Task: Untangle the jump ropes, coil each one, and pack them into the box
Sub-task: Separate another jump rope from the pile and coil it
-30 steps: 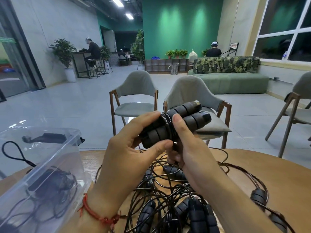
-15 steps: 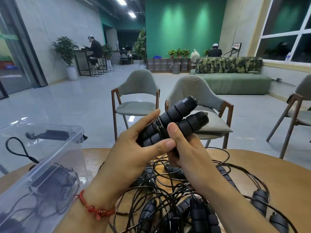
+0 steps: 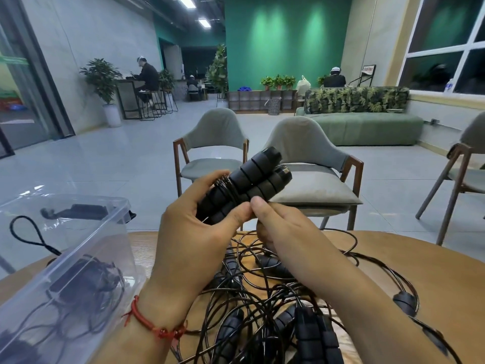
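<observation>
Handles (image 3: 252, 169) sit gripped in your left hand (image 3: 194, 232); right hand (image 3: 286, 232) curls beneath, hold unclear. Tuck the cord (image 3: 226, 185) tight, then pack into box (image 3: 86, 248) at nine o'clock.

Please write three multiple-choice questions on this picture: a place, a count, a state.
1. Where is the clear box from the left hand? A left of it; B right of it; C above it.
2. How many black handles does the left hand hold? A one; B two; C four.
3. How are the ropes on the table? A tangled; B neatly coiled; C cut up.
1 A: it sits at the view's left edge. 2 B: two lie side by side. 3 A: cords cross in a heap.
</observation>
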`<state>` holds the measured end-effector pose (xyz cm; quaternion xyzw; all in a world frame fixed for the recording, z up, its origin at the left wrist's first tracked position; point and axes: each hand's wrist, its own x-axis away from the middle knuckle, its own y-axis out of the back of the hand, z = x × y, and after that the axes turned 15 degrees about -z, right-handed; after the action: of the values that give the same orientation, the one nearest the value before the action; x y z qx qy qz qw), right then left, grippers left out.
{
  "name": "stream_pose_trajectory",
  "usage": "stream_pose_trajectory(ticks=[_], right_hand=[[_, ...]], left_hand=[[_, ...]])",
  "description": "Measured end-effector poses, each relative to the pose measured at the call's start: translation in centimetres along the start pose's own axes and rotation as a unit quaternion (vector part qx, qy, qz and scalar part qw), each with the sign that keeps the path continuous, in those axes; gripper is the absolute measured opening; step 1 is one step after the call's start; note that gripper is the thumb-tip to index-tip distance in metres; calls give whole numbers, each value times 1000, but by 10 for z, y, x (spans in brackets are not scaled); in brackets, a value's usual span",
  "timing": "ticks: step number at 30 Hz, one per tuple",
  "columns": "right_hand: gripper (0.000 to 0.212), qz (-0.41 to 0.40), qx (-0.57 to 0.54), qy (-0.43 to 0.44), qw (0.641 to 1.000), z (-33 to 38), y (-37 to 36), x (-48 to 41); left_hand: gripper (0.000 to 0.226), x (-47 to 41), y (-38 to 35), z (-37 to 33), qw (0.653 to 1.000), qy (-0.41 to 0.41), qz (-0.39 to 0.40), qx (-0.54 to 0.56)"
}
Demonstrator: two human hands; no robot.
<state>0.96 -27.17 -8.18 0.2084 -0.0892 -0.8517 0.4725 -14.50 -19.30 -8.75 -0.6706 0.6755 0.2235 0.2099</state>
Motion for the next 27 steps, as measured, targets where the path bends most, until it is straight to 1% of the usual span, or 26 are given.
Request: stream_pose_trajectory(ticks=[3,6,9,11,12,13,14,15,16,17,19,22,27], right_hand=[[33,21,43,20,999,-3,2,1],[30,5,72,42,997,-5,-6,3],[28,3,45,29,999,-5,-5,1],[23,17,20,-2,1000,-5,-2,-1],[23,25,-18,-35,999,-5,0,-2],[28,29,-73,-66,995,-5,1,-3],[34,27,-128,-85,988,-5,2,-3],[40,21,-155,-86,984,-4,2,-4],[42,6,-142,-77,987,-4,0,-4],[43,-10,-105,-54,993,-4,-1,-3],[40,-28,-63,-26,997,-3,-4,-1],[37,-32,-75,-29,996,-1,-3,1],[34,-43,-29,9,999,5,4,5]], left_hand=[[53,-4,2,0,1000,0,-13,-1],[50,-3,4,0,999,-30,-10,-31],[55,1,1,-1,997,-55,-9,-53],[60,1,1,-1,996,-64,-5,-58],[61,1,2,-2,996,-67,0,-59],[61,0,3,-3,996,-64,7,-56],[60,-1,4,-4,997,-57,13,-49],[60,-2,4,-5,998,-46,19,-36],[61,-3,4,-5,999,-31,24,-19],[62,-3,4,-6,1000,-13,29,0],[62,-5,4,-6,999,7,34,24],[61,-6,4,-6,998,26,44,49],[59,-13,12,-4,992,80,82,59]])
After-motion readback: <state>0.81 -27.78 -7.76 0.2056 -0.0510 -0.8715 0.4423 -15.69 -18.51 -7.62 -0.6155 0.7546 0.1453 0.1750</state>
